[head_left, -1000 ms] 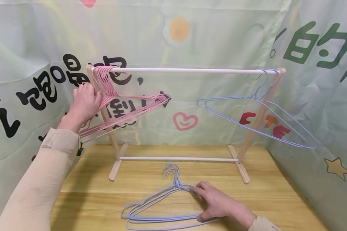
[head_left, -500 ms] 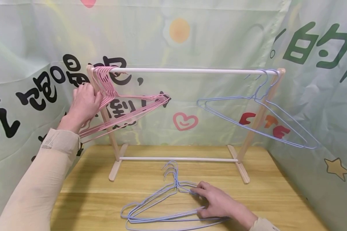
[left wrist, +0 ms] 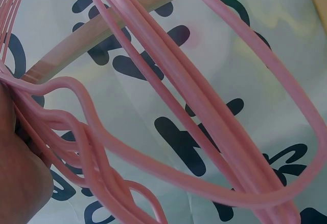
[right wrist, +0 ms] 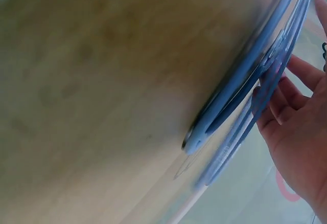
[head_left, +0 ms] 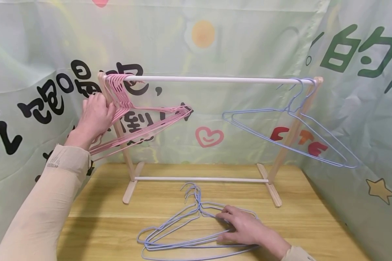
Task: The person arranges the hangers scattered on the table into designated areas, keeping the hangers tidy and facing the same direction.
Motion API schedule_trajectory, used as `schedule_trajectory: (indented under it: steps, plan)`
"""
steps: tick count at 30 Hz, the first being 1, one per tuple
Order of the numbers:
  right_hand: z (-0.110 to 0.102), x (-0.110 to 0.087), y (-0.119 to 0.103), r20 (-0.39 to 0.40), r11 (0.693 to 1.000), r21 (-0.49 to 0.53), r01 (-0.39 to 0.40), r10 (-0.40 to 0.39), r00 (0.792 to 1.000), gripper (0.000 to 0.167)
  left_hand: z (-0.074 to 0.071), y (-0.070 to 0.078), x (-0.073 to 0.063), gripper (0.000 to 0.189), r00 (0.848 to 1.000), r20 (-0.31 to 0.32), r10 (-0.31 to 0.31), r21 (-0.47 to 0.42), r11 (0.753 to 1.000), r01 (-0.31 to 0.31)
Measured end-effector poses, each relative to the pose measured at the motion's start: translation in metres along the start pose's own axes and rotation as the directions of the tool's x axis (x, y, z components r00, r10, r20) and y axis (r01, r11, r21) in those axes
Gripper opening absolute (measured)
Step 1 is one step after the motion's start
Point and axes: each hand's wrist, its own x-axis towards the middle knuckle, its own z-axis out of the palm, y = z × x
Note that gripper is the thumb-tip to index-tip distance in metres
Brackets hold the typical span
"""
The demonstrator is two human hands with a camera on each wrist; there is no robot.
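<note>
My left hand (head_left: 96, 114) grips the bunch of pink wire hangers (head_left: 121, 98) near their necks, beside the left post of the rack. In the left wrist view, the pink hangers (left wrist: 194, 91) run past the hand (left wrist: 23, 168) at the left edge; its fingertips are hidden. Several blue wire hangers (head_left: 199, 206) lie overlapping on the table, hooks pointing toward the rack. Over their right side is my right hand (head_left: 243, 224), thumb and fingers apart and touching the wires. In the right wrist view, the right hand's fingers (right wrist: 286, 96) rest against the blue hangers (right wrist: 240, 86).
A wooden rack with a white top bar (head_left: 209, 79) and lower bar (head_left: 199, 179) stands on the wooden table (head_left: 101, 214). Two blue hangers (head_left: 264, 134) hang at the bar's right end. A printed cloth (head_left: 170, 43) hangs behind and at both sides.
The blue hangers on the table have spread apart, their hooks fanning out and one arm showing beyond my right hand. My right thumb has shifted slightly left. The left hand stays put.
</note>
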Motion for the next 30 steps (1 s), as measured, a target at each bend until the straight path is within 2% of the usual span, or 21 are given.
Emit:
schedule_trajectory:
  steps: [5,10,15,24,30]
  plan:
    - [0.002,0.001,0.003,-0.058,0.999,-0.029,-0.016,0.014,0.998,0.080,0.000,0.001,0.001,0.031,1.000,0.004,0.000,0.002,1.000,0.000]
    - [0.003,0.001,0.010,-0.048,0.999,-0.022,-0.035,0.034,0.998,0.096,0.001,0.000,0.001,0.031,1.000,0.002,0.001,-0.001,1.000,-0.001]
    - [0.001,0.003,0.015,-0.087,0.999,-0.011,-0.050,0.049,0.995,0.100,0.001,-0.001,0.001,0.031,1.000,0.000,0.005,0.001,1.000,-0.005]
    - [0.000,0.006,0.025,0.025,0.992,0.078,-0.100,0.098,0.995,0.103,0.000,-0.001,0.002,0.032,1.000,0.006,0.000,0.003,1.000,0.000]
    - [0.001,0.010,0.024,0.035,0.985,0.103,-0.138,0.135,0.990,0.104,0.001,-0.001,0.001,0.033,1.000,0.000,0.006,0.003,1.000,-0.006]
